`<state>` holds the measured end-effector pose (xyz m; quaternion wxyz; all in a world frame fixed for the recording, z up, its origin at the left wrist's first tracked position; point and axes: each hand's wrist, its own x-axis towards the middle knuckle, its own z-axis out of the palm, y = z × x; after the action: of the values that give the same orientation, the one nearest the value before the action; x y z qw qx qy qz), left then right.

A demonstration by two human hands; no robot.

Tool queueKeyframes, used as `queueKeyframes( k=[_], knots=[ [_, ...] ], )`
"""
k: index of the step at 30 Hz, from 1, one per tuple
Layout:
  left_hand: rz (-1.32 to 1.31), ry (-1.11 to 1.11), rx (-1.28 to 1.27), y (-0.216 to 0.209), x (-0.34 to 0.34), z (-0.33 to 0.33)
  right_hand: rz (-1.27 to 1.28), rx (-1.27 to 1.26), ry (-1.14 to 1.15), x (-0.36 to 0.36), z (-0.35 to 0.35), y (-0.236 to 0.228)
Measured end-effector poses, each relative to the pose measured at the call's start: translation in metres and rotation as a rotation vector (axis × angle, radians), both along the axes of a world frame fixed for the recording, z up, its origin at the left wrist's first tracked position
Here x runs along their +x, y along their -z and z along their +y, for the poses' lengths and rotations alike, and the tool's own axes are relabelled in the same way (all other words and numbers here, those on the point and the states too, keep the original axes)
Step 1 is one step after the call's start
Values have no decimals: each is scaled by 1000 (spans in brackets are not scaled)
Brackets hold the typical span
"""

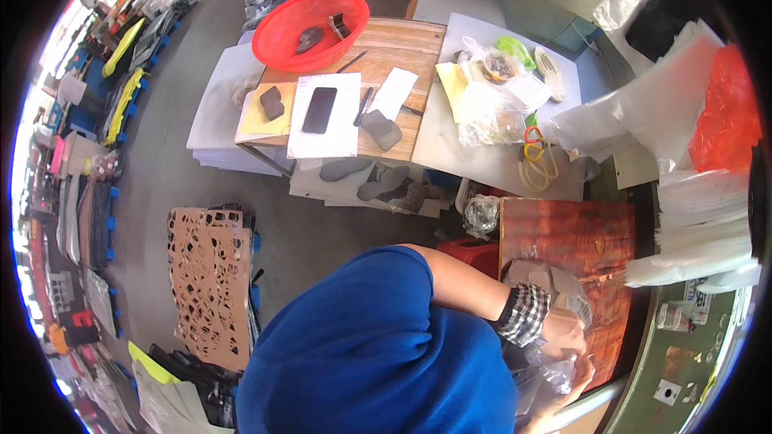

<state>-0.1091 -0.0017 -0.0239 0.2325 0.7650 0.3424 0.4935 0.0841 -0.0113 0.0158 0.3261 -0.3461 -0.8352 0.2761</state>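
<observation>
My left hand (563,333), with a black-and-white checked cuff at its wrist, is over the red-brown wooden tabletop (611,249) on the right. Its fingers are closed on a crumpled clear plastic bag (556,371). Close below it, my right hand (577,386) comes up from the lower edge and pinches the same bag, the two sets of fingers nearly meeting. Just beyond my left wrist lies a clear plastic-wrapped bundle (547,277); what is inside cannot be made out. My blue-sleeved shoulder covers the near side of the bag.
A wooden table (402,36) ahead carries a red basin (281,36), a phone (320,110), papers and grey sole-shaped pieces (380,130). Food containers and yellow-handled scissors (532,149) lie on its white part. Plastic sheets (683,225) hang at right; a perforated brown stack (209,281) stands left.
</observation>
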Motion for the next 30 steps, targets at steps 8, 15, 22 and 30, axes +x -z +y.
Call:
queueKeyframes(
  k=[8, 15, 22, 30],
  knots=[
    [120, -185, 77, 3, 7, -10, 71, -258, 76, -18, -7, -10],
    [221, -461, 154, 6, 16, -10, -138, -123, -85, -15, -10, -14],
    [1, -58, -125, 1, -1, -21, 89, 42, -59, -25, 22, -2],
    [-86, -540, 136, 13, -39, -108, -802, 60, -207, -16, 41, -7]
  ],
)
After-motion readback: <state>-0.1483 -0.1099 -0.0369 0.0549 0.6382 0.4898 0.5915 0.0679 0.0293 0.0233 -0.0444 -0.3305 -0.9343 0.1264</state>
